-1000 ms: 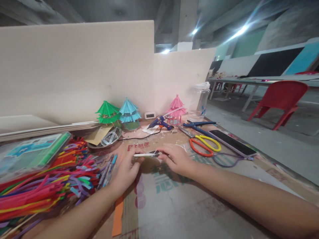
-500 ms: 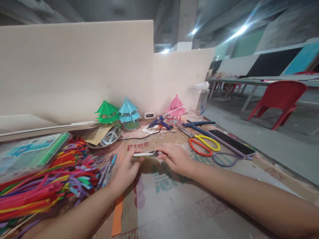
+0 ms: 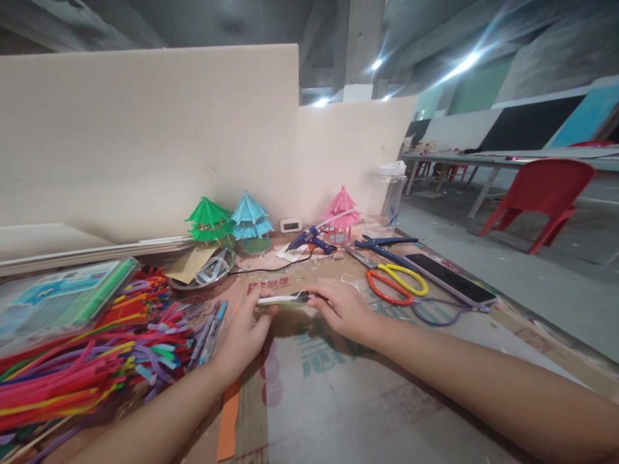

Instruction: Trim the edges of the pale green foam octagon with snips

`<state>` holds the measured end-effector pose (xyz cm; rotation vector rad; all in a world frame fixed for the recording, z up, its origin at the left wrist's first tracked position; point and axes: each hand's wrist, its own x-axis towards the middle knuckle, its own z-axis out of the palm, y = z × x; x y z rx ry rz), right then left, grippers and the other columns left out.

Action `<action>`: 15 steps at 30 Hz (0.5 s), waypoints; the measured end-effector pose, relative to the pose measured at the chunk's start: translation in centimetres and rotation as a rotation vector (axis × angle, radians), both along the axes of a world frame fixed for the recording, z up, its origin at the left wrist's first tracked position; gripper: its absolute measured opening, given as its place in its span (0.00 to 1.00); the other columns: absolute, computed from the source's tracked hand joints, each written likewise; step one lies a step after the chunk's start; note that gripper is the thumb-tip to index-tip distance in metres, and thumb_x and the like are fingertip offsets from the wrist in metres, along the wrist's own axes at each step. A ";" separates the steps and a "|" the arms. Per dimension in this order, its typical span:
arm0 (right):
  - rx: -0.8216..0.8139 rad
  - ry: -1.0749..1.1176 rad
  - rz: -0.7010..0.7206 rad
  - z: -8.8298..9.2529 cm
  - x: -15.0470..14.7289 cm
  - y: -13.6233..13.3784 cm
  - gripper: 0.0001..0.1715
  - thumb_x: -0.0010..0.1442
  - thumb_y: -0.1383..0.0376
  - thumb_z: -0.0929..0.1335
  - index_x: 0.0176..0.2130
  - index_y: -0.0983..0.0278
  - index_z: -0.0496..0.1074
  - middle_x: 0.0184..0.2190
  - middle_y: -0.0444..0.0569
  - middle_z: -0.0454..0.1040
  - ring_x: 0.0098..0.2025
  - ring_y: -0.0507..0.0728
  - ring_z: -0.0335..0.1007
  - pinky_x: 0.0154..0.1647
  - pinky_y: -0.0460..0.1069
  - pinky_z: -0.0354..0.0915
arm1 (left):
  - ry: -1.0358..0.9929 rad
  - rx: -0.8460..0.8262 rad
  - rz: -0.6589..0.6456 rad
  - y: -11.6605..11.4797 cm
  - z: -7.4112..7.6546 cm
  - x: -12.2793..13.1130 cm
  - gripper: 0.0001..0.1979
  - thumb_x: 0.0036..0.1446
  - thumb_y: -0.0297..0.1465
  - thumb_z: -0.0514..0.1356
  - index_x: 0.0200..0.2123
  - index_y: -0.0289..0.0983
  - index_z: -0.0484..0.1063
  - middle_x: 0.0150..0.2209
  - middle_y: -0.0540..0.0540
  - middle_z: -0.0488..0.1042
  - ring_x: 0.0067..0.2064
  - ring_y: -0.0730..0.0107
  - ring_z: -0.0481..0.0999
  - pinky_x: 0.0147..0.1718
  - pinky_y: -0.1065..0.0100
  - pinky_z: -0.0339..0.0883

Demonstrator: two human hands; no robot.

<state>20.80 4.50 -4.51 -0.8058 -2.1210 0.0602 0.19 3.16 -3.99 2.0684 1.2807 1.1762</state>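
1. Left hand (image 3: 250, 327) pinches one end of a thin white piece (image 3: 278, 300) above the worktop's (image 3: 348, 406) middle.
2. Right hand (image 3: 342, 310) has fingertips closed at its dark-looking other end.
3. Scissors (image 3: 381, 265) lie toward the right edge, beside a phone (image 3: 449, 278).
4. Green pagoda (image 3: 207, 212), blue pagoda (image 3: 249, 209) and pink pagoda (image 3: 343, 203) line the back edge.

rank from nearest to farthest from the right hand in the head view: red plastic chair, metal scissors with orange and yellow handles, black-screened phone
1. Metal scissors with orange and yellow handles: right of the right hand.
2. Black-screened phone: farther right.
3. Red plastic chair: far right, on the floor.
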 end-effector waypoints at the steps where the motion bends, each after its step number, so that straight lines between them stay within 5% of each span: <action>1: 0.009 0.003 -0.001 0.0 0.0 0.0 0.15 0.64 0.63 0.59 0.41 0.64 0.71 0.33 0.51 0.75 0.36 0.56 0.70 0.37 0.49 0.64 | 0.001 -0.003 0.004 0.0 0.0 0.0 0.06 0.55 0.32 0.53 0.35 0.38 0.67 0.34 0.48 0.73 0.39 0.66 0.71 0.39 0.67 0.64; 15: 0.124 -0.017 -0.018 0.1 0.3 0.0 0.18 0.66 0.60 0.57 0.40 0.65 0.72 0.28 0.50 0.72 0.31 0.55 0.67 0.32 0.48 0.62 | -0.041 -0.032 -0.021 0.2 -0.2 0.0 0.07 0.55 0.34 0.53 0.35 0.37 0.66 0.33 0.48 0.72 0.37 0.68 0.71 0.37 0.69 0.64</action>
